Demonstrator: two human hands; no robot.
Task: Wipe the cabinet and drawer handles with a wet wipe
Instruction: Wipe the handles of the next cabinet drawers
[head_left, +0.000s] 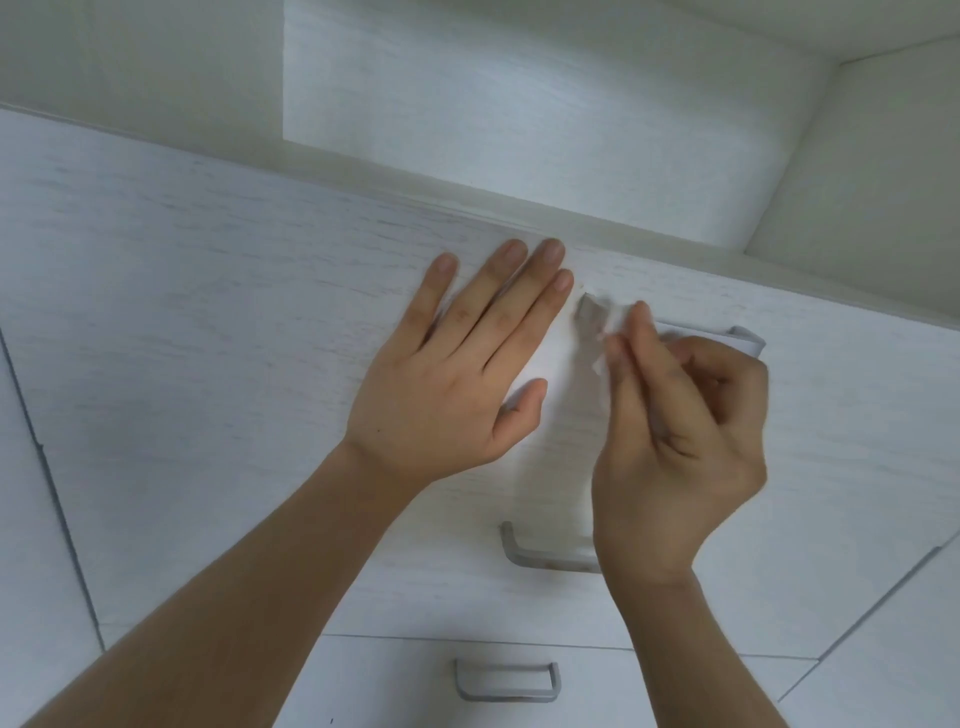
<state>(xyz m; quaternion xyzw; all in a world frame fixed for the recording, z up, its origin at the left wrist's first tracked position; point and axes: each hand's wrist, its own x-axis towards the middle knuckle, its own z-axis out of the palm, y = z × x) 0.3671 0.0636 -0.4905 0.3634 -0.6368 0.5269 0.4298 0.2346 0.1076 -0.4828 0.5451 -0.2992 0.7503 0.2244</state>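
A grey metal handle (743, 338) runs across the top drawer front (208, 291), and its left end shows beside a white wet wipe (615, 319). My right hand (680, 441) is shut on the wipe and presses it onto the left part of that handle, hiding the handle's middle. My left hand (467, 364) lies flat on the drawer front just left of the handle, fingers spread, holding nothing. A second grey handle (524, 556) sits on the drawer below, partly behind my right wrist. A third handle (506, 680) is on the lowest drawer.
The white wood-grain drawers stack downward at centre. Above them lies a pale countertop edge (675, 244) with a white panel (519, 104) behind it. Cabinet fronts flank the drawers at left (31, 519) and right (893, 649).
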